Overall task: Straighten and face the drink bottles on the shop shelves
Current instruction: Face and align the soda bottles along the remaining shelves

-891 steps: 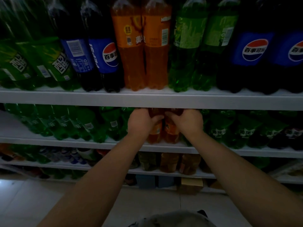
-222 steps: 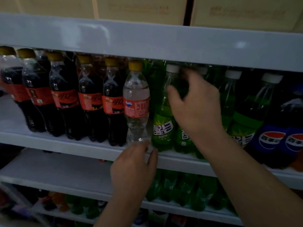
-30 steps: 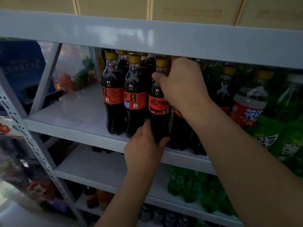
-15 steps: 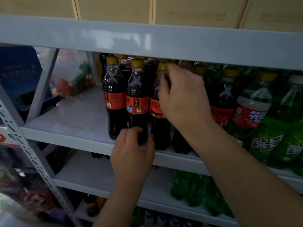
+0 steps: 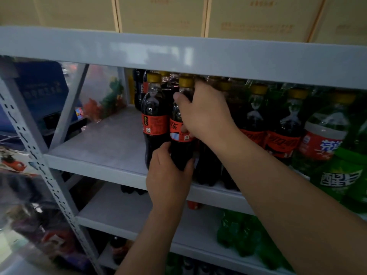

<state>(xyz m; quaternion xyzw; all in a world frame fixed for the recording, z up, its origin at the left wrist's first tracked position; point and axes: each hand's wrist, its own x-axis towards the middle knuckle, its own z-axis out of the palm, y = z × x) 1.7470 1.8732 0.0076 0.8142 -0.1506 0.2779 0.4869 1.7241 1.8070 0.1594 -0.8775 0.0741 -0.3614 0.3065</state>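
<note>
Both hands hold one bottle, as I read the head camera. I see the left hand (image 5: 168,173) gripping the lower body of a dark plastic cola bottle with a red label and yellow cap (image 5: 179,126), while the right hand (image 5: 204,114) curls round its shoulder, thumb across the front. It stands upright at the front edge of the grey metal shelf (image 5: 99,155), second in the row. Just left stands a matching cola bottle (image 5: 154,116); to the right are more dark cola bottles (image 5: 254,120), then a clear red-labelled bottle (image 5: 325,139). I cannot tell whether its base touches the shelf.
</note>
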